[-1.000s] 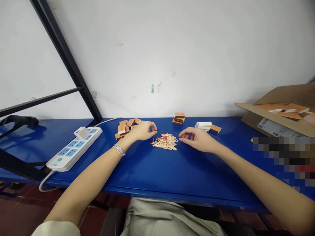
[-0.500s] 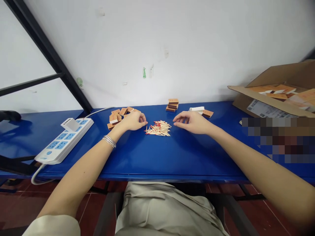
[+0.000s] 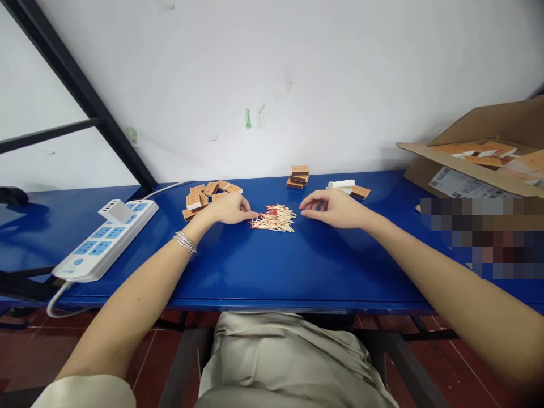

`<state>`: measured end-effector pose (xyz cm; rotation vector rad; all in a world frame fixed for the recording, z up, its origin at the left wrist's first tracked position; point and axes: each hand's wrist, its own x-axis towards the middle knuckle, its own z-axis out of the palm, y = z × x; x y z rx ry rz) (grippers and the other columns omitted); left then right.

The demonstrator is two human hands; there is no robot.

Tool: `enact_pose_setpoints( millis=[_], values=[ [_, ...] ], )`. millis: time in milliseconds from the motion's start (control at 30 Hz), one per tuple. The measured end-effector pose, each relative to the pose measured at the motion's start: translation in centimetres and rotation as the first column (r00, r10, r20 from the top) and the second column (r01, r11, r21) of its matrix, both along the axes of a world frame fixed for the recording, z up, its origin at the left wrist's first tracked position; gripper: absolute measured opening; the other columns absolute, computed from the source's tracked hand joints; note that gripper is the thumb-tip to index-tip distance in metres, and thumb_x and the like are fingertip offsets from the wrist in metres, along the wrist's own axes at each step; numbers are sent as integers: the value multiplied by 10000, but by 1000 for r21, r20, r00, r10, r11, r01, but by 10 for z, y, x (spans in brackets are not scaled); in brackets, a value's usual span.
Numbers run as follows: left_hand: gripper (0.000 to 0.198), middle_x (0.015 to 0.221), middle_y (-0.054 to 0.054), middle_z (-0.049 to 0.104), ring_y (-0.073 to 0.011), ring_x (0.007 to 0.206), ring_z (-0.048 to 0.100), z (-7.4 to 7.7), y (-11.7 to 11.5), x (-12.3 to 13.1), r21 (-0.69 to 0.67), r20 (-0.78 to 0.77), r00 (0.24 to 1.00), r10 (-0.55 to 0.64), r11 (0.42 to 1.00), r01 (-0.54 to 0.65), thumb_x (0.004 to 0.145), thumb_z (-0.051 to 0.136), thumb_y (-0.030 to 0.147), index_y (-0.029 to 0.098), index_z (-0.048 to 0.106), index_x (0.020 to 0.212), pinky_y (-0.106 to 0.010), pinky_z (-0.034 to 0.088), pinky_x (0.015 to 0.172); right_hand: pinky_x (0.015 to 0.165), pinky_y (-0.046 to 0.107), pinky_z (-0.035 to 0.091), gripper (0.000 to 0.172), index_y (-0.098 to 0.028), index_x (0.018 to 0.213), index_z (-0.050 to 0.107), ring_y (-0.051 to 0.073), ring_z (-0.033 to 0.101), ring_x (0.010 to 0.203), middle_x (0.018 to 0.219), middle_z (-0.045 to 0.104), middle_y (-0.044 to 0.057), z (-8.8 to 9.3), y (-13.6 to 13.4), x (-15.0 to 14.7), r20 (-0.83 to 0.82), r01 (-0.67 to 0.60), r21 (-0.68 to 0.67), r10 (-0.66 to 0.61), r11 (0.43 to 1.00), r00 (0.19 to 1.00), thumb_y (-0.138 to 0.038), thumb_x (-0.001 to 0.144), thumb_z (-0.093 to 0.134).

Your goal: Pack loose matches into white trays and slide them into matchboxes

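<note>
A loose heap of wooden matches [image 3: 275, 219] with red heads lies on the blue table in front of me. My left hand [image 3: 233, 208], a bracelet at its wrist, is at the heap's left side. Its fingers curl loosely, and the stretched thumb tip meets the edge matches; I see nothing held. On the other side, my right hand [image 3: 334, 208] hovers a little apart from the heap, open, thumb and fingers separated. Behind the left hand lies a jumble of orange matchboxes [image 3: 199, 198]. A small matchbox stack [image 3: 298, 177] stands behind the heap.
White matchbox trays [image 3: 341, 185] and one matchbox [image 3: 360, 192] lie behind my right hand. A cardboard box [image 3: 459, 182] with many matchboxes stands at the right. To the left, a power strip [image 3: 114, 241] with a plugged-in adapter [image 3: 115, 212] rests on the blue table [image 3: 272, 272].
My left hand has shifted slightly right, its thumb now reaching the matches. The right hand stays nearly where it was. The view has tilted a little.
</note>
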<state>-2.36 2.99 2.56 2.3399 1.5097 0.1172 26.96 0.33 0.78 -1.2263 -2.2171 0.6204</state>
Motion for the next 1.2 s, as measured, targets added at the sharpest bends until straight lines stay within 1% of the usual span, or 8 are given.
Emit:
enact_pose_setpoints(
  millis=[333, 533, 667, 800, 867, 933, 1067, 1200],
  values=[
    [224, 705, -56, 698, -128, 585, 569, 4, -10, 12, -2, -37, 999, -5, 1000, 4, 747, 615, 300, 116, 734, 793, -242, 412, 551, 672, 327, 519, 311, -169, 908, 727, 180, 649, 738, 835, 734, 69, 0, 0, 0, 5, -22, 10, 22, 1000, 1000, -430, 766, 637],
    [222, 635, -42, 656, -120, 544, 531, 1, -4, 9, 21, -12, 1000, -8, 1000, 8, 762, 576, 255, 101, 733, 788, -254, 394, 542, 671, 325, 518, 304, -170, 913, 727, 181, 649, 743, 842, 736, 71, 1, -2, 1, 7, -22, 9, 22, 1000, 1000, -422, 769, 639],
    [168, 676, -42, 671, -123, 593, 577, 3, -3, 8, -9, 100, 995, 13, 1000, -12, 757, 594, 220, 106, 712, 793, -239, 408, 553, 666, 320, 513, 302, -162, 916, 732, 179, 649, 733, 834, 735, 70, 1, -1, 2, 7, -31, 24, 31, 999, 999, -410, 770, 641],
    [126, 661, -26, 645, -92, 531, 541, 10, -13, 16, -88, 308, 951, 29, 996, -1, 801, 592, 216, 119, 672, 812, -222, 406, 517, 653, 300, 498, 264, -165, 898, 734, 166, 643, 711, 803, 731, 59, -2, -2, -4, -23, -28, 65, 30, 997, 999, -379, 785, 630],
    [131, 630, -14, 617, -82, 504, 514, 11, -18, 22, -106, 407, 914, 0, 993, 47, 838, 576, 230, 122, 649, 825, -217, 401, 497, 644, 289, 486, 240, -170, 881, 733, 153, 632, 689, 783, 726, 50, -5, -3, -9, -30, -25, 85, 28, 996, 999, -364, 798, 619],
    [137, 619, -11, 611, -86, 518, 521, 9, -23, 26, -45, 438, 897, -67, 994, 96, 849, 581, 245, 125, 641, 821, -216, 413, 506, 635, 282, 475, 226, -174, 862, 730, 143, 620, 664, 759, 719, 41, -8, -5, -15, -12, -23, 79, 24, 997, 1000, -362, 803, 620],
    [138, 706, -25, 680, -97, 589, 571, 2, -27, 29, 105, 330, 918, -219, 975, 194, 824, 620, 261, 137, 679, 810, -217, 436, 555, 619, 273, 471, 254, -175, 818, 722, 138, 606, 638, 719, 703, 32, -11, -8, -20, 49, -44, -34, 46, 998, 998, -420, 776, 669],
    [126, 677, -10, 680, -91, 555, 554, -2, -29, 31, 118, 228, 923, -311, 950, 290, 802, 649, 252, 144, 712, 821, -217, 417, 545, 617, 270, 473, 317, -176, 841, 727, 137, 599, 648, 751, 704, 31, -9, -10, -20, 60, -87, -104, 94, 991, 994, -480, 753, 697]
  ],
)
